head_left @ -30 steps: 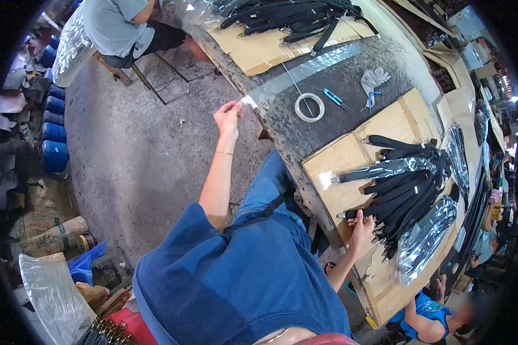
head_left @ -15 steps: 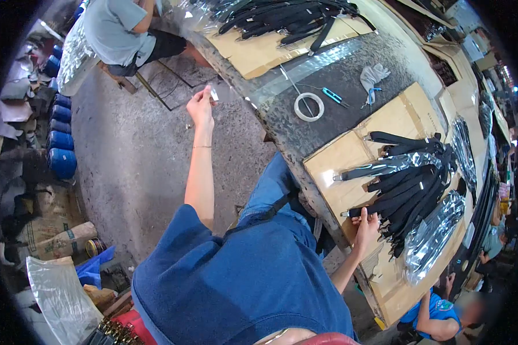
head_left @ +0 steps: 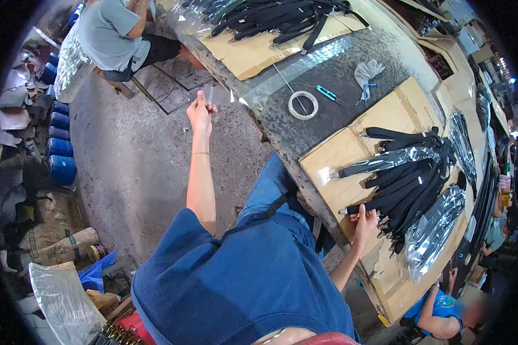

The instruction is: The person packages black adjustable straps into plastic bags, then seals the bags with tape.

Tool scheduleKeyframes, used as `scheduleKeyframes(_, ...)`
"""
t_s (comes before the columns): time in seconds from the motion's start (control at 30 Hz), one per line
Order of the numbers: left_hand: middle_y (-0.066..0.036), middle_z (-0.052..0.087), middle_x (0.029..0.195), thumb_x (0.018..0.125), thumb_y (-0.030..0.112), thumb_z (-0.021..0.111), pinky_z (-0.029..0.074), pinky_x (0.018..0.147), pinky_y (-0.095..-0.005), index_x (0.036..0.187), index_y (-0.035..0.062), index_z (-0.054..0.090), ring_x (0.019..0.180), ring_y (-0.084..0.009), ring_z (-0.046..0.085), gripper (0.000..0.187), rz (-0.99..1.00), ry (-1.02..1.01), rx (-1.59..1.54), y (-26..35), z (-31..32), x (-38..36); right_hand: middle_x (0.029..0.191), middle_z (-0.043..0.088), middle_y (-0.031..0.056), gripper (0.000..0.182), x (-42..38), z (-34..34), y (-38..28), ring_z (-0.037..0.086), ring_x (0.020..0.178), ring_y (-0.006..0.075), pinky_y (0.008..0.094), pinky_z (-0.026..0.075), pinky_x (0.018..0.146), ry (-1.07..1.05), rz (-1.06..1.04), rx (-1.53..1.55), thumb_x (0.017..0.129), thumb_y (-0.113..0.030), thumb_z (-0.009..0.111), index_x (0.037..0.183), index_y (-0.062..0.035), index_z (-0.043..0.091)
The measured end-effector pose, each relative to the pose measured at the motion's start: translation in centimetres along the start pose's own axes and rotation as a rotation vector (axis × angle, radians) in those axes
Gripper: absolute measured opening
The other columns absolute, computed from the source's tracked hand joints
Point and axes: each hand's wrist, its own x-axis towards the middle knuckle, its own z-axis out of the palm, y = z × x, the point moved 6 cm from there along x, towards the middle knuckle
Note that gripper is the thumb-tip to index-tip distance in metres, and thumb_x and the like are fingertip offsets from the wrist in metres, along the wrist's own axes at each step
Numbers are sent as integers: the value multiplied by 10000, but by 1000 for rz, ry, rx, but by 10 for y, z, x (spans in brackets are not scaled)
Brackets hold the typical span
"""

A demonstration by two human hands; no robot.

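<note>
My left hand (head_left: 200, 115) is raised over the floor to the left of the table, its fingers closed in a pinch. A small, clear, shiny piece of plastic (head_left: 212, 94) sticks up from those fingers. On the table's near edge, my right hand (head_left: 364, 223) pinches the end of a black strap (head_left: 380, 202), whose metal tip points left. That strap belongs to a fanned bundle of black straps lying on a cardboard sheet (head_left: 322, 164). Clear plastic sleeves (head_left: 434, 236) with straps inside lie beside the bundle, and one strap within the fan also looks wrapped.
A roll of tape (head_left: 303, 106), a blue thread snipper (head_left: 326, 91) and a pale glove-like cloth (head_left: 367, 72) lie on the dark tabletop. More black straps (head_left: 270, 26) are piled farther along. One person (head_left: 112, 40) sits at upper left; another (head_left: 440, 313) is at lower right.
My left hand has turned slightly, and the clear piece now stands more upright in its fingers. My right hand stays at the same strap end. The whole view has shifted a little.
</note>
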Motion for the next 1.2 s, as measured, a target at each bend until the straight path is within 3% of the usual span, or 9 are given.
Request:
scheduleKeyframes(0.17, -46, 541, 684, 916, 322, 565, 478, 581, -310, 753, 50, 529, 640, -173, 580, 318, -25, -198, 74, 11, 12, -10, 665, 585, 45, 140, -3, 1, -7, 573, 500, 110, 212, 435, 435, 17, 8, -17, 912, -140, 576, 937, -10, 533)
scheduleKeyframes(0.3, -49, 609, 813, 921, 254, 563, 481, 625, -295, 928, 22, 583, 745, -166, 605, 233, 17, -335, 138, 24, -10, -3, 656, 580, 42, 135, 1, -3, 1, 570, 498, 106, 210, 437, 437, 23, 15, -48, 911, -136, 576, 934, -9, 536)
scheduleKeyframes(0.37, -55, 634, 864, 913, 227, 578, 474, 625, -280, 968, 18, 601, 750, -152, 606, 217, 72, -149, 261, 47, -46, -4, 657, 580, 43, 136, 0, -2, -4, 568, 496, 106, 210, 438, 437, 20, 16, -48, 910, -137, 577, 927, -8, 537)
scheduleKeyframes(0.57, -69, 654, 856, 876, 191, 635, 465, 617, -261, 944, 7, 638, 733, -141, 604, 197, 84, -48, 305, 70, -96, -8, 659, 578, 40, 145, -1, 4, -10, 559, 491, 100, 208, 439, 439, -13, -3, -28, 912, -142, 576, 938, -3, 541)
scheduleKeyframes(0.93, -36, 606, 661, 734, 89, 766, 425, 532, -217, 779, -23, 634, 570, -84, 534, 179, 183, 34, 370, 68, -37, -22, 670, 572, 37, 153, -1, 0, -3, 555, 498, 94, 207, 437, 439, -18, -4, 17, 916, -136, 568, 974, 2, 535)
scheduleKeyframes(1.2, -27, 609, 701, 853, 113, 644, 450, 549, -235, 843, -30, 631, 599, -92, 542, 143, 153, -40, 382, 61, -30, -20, 673, 578, 41, 142, -4, 3, -10, 560, 503, 96, 210, 439, 442, -9, -18, -1, 915, -135, 570, 937, 0, 533)
